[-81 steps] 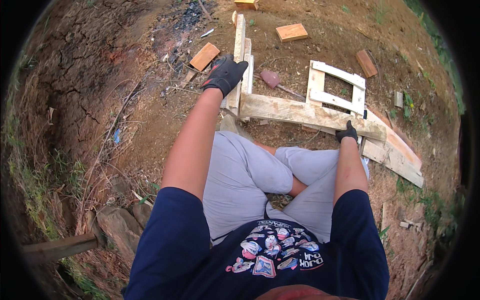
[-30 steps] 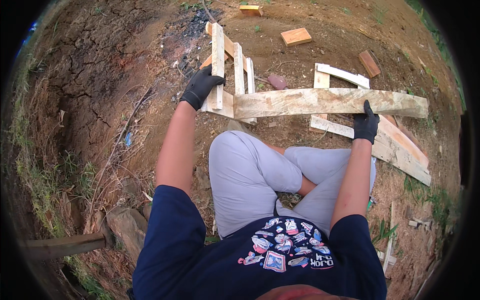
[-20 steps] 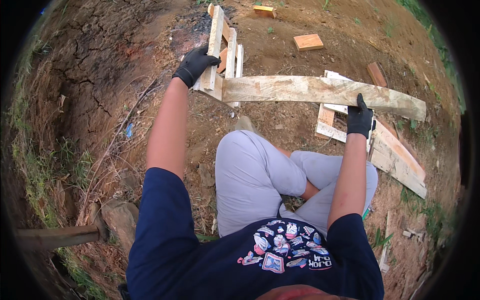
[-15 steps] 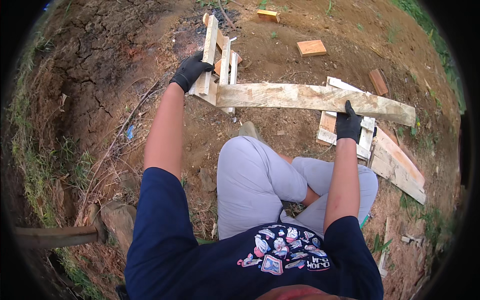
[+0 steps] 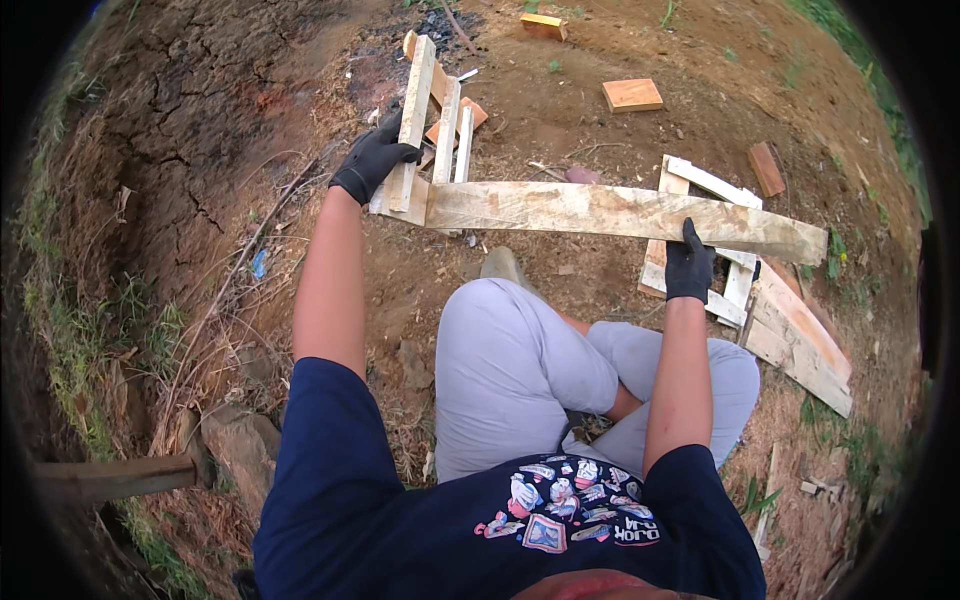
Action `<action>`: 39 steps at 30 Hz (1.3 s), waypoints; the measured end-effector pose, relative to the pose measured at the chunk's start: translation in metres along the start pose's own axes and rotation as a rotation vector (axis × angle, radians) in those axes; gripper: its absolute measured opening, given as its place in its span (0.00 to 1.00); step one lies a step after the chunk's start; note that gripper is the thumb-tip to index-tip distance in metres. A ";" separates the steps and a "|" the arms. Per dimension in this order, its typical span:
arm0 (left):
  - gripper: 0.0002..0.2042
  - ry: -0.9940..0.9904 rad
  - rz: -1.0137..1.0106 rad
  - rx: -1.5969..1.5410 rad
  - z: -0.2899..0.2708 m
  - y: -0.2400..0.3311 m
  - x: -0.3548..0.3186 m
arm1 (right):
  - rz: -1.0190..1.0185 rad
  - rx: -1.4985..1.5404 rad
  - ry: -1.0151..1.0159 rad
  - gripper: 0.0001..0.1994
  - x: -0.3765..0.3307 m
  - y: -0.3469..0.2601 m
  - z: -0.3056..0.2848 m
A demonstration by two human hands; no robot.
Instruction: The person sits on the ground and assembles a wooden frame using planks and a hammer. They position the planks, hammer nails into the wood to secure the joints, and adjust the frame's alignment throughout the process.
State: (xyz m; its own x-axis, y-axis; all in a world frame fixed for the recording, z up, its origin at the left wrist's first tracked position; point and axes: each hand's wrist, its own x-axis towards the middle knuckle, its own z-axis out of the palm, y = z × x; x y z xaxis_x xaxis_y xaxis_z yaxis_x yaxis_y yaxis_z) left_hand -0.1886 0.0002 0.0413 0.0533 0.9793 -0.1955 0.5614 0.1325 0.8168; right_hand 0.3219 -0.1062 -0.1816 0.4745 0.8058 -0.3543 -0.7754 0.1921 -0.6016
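Observation:
A long pale wooden board (image 5: 560, 208) lies crosswise in front of me, joined at its left end to shorter upright wooden strips. My left hand (image 5: 378, 160), in a black glove, is closed around the thick pale strip (image 5: 417, 100) that stands near that end. Toward the board's right end, my right hand (image 5: 690, 265), gloved alike, grips its near edge with the thumb on top; the fingers are hidden underneath. Two thinner strips (image 5: 447, 130) stand beside the thick one. Whether they are fastened to the board I cannot tell.
Another assembly of pale slats (image 5: 712, 183) lies on the ground under the board's right part. Beside it are wide planks (image 5: 797, 340). Cut wood blocks (image 5: 632, 95) lie farther off. A stone (image 5: 240, 440) and a wooden handle (image 5: 115, 477) are at the left.
The board has shifted slightly nearer to me, with both hands still holding it. My left hand has moved a little left and down along with the frame.

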 end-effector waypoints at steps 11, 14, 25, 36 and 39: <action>0.38 0.130 -0.019 0.134 0.014 0.001 -0.013 | 0.003 -0.006 0.005 0.30 -0.002 0.008 -0.023; 0.38 0.184 -0.008 0.271 0.022 0.011 -0.017 | -0.015 -0.030 0.025 0.30 -0.002 0.006 -0.011; 0.34 0.391 0.254 0.431 0.038 -0.010 0.001 | 0.003 0.017 0.057 0.26 0.023 0.004 -0.007; 0.30 0.359 0.264 0.661 0.060 0.023 -0.012 | 0.136 -0.001 -0.069 0.27 0.020 -0.005 -0.038; 0.31 0.287 0.262 0.456 0.050 0.019 -0.008 | 0.143 -0.005 -0.046 0.29 0.025 -0.001 -0.041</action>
State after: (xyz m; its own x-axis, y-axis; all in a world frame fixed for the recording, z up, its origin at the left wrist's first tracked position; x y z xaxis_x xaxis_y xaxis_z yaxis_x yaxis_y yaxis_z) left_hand -0.1370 -0.0124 0.0309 0.0485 0.9812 0.1870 0.8606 -0.1360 0.4907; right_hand 0.3518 -0.1089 -0.2194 0.3396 0.8497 -0.4034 -0.8314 0.0705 -0.5512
